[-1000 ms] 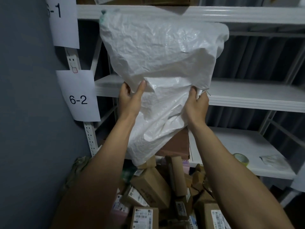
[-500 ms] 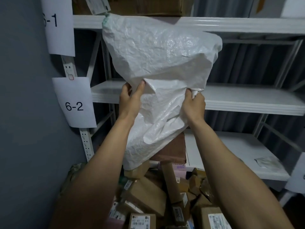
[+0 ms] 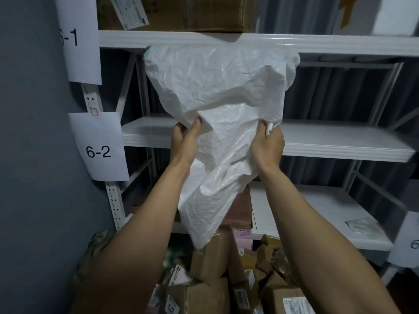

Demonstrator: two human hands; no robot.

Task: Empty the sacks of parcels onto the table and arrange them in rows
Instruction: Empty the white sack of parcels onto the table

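A white woven sack hangs upside down in front of the shelves, its mouth pointing down over a heap of parcels. My left hand grips the sack's left side and my right hand grips a fold on its right side. Below the mouth lies a pile of brown cardboard parcels, several with white labels. The table under them is hidden.
A white metal shelf rack stands behind, with paper signs 6-1 and 6-2 on its left post. A brown box stands on the lowest shelf. A large carton sits on top. Grey wall at left.
The sack has dropped lower in view and hangs slacker, its lower end narrower. Both hands keep the same grips. My view has tilted up slightly.
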